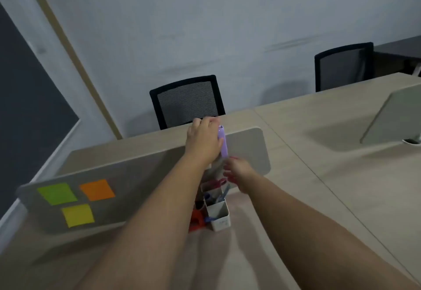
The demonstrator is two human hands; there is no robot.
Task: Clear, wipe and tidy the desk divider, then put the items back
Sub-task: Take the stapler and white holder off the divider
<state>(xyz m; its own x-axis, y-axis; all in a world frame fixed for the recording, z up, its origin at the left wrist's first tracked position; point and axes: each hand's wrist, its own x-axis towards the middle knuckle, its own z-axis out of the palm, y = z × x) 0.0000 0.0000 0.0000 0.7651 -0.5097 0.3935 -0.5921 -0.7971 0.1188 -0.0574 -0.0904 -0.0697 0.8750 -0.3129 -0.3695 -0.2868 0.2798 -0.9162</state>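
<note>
Seen from above a pale wood desk (319, 175): left hand (202, 143) raised at the top edge of the grey desk divider (248, 150), grip closed around the upper part of a lilac marker-like pen (222, 143) held nearly upright, its lower end pointing down toward the organiser. Right hand (239, 173) just below and to the right, fingers loosely curled beside the pen's lower tip and against the divider face; whether that grip touches or pinches anything cannot be told through the blur. Directly beneath both hands, a white desk organiser (218, 212) standing against the divider, compartments holding pens, red-handled scissors (216, 182) and an orange item at its left side. On the divider's near face, to the left, three sticky notes: green (58, 193), orange (97, 190) and yellow (78, 215). Beyond the desk, two black mesh-backed chairs (188, 101) against a grey wall, a second divider (394, 116) at far right
</note>
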